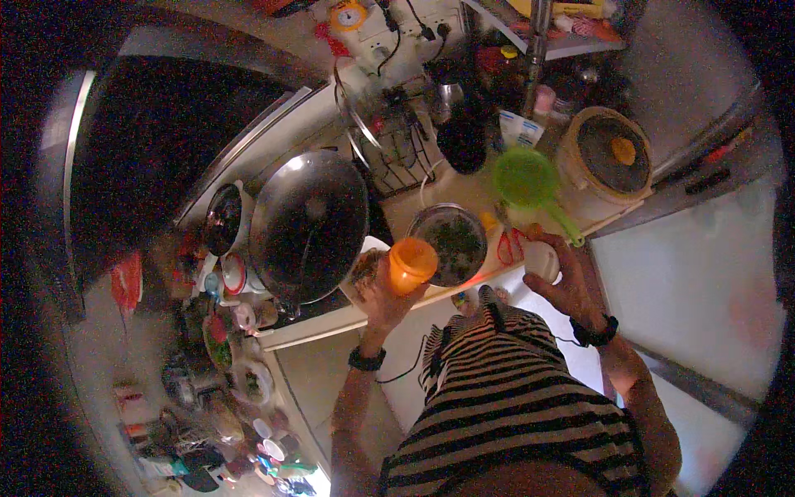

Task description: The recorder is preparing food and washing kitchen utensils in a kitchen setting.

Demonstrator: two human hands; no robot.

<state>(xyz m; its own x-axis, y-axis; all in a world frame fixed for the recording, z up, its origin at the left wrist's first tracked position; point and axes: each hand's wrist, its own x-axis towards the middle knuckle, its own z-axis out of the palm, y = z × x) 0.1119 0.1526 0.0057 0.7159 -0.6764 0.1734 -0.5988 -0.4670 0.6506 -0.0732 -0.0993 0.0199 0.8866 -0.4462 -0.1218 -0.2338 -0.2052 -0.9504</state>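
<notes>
My left hand [386,305] is wrapped around an orange plastic cup [412,267], its round mouth facing up. Just beyond the cup is a round bowl or pan [452,242] with dark green contents, partly hidden by it. My right hand [566,273] curves its thumb and fingers around a pale round container or lid [542,263] at the counter's front edge. Red-handled scissors [510,246] lie between the bowl and that hand. Behind them rests a green plastic strainer [526,177], its handle pointing towards my right hand.
A large dark wok or lid [310,227] occupies the left side of the counter. At the right stands a big pot [612,152] under a glass lid. A wire rack [397,152] is at the back, below power sockets [379,53] with cords. Clutter fills the lower left.
</notes>
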